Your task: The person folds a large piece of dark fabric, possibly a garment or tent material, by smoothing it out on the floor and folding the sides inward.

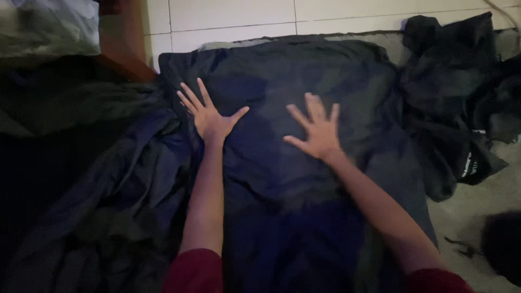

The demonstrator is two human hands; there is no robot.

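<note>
A large dark blue-black garment (282,76) lies spread flat in front of me. My left hand (209,116) presses palm-down on its left part, fingers spread wide. My right hand (317,133) rests flat on the cloth a little to the right, fingers also apart. Neither hand holds anything. Both forearms reach out from dark red sleeves (192,271) at the bottom of the view.
A rumpled heap of dark cloth (108,201) lies at the left. More crumpled black fabric (461,103) is piled at the right. White floor tiles (233,16) run along the far edge. A pale cushion-like thing (49,24) sits top left beside a brown wooden piece (125,43).
</note>
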